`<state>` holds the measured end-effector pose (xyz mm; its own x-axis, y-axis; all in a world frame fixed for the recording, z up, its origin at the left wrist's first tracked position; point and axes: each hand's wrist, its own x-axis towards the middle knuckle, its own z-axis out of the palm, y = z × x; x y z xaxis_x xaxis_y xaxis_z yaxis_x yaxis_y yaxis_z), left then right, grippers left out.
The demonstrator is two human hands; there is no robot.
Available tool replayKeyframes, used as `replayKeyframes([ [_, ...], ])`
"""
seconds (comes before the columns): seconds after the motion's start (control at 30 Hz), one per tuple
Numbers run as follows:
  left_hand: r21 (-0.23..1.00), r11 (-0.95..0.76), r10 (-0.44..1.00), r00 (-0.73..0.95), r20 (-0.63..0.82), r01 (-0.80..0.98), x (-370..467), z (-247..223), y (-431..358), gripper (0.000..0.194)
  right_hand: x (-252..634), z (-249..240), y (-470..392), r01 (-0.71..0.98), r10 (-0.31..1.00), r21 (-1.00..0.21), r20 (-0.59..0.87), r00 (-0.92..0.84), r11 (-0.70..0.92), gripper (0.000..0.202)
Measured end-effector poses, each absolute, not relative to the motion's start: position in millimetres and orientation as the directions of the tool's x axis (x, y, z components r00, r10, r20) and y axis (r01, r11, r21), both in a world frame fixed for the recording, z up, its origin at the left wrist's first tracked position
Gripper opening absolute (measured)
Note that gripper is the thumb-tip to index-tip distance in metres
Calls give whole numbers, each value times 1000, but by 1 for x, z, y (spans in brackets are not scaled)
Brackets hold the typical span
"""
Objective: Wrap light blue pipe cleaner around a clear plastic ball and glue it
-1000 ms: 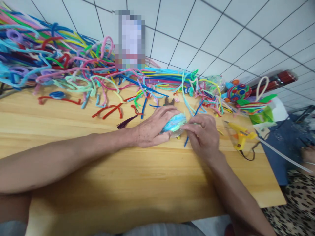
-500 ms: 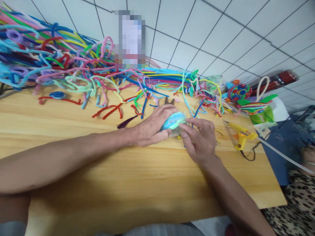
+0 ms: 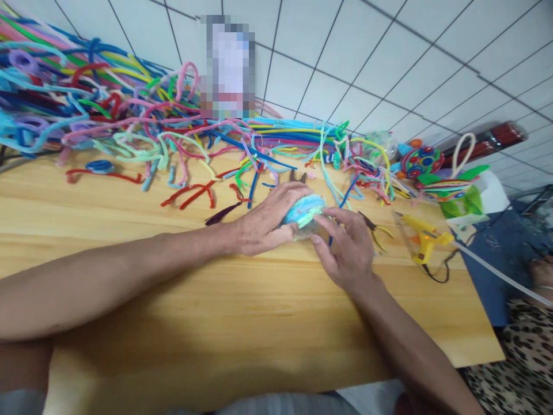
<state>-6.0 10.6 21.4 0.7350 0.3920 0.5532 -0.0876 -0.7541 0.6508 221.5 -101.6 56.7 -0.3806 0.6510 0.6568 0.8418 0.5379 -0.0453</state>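
Note:
My left hand (image 3: 274, 219) is closed around a round ball (image 3: 307, 212). Light blue and green pipe cleaners cover its upper part, and a clear surface shows underneath. My right hand (image 3: 348, 239) is at the ball's right side, with the index fingertip against the green strands and the thumb held apart lower down. Beyond the ball, the dark jaws of a tool (image 3: 298, 176) show past my left fingers; the rest of it is hidden. Yellow-handled pliers (image 3: 377, 230) lie just right of my right hand.
Loose pipe cleaners (image 3: 129, 129) are heaped along the tiled wall. A yellow glue gun (image 3: 425, 235) with a cord stands at the table's right. Behind it sit a decorated ball (image 3: 422, 162) and a striped piece with green leaves (image 3: 451, 187). A dark tassel (image 3: 222, 215) lies left. Another person's patterned clothing (image 3: 514, 357) shows at right.
My right hand's fingers have spread, the thumb dropping away from the ball. More of the clear underside and of the pliers shows. My left hand keeps its hold.

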Motion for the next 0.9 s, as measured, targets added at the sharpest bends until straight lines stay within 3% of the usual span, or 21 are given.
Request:
replayKeyframes([
  [0.47,690,-723,480,700,528,-25,-2,33,13,44,217,47,-102,841,666,-118,672,-324,528,43],
  [0.67,735,-678,540,697,472,28,-4,37,14,45,217,53,-99,825,691,-142,633,-350,547,55],
  [0.9,755,-656,551,689,471,8,-3,34,11,44,217,51,-99,824,693,-139,627,-357,550,55],
])
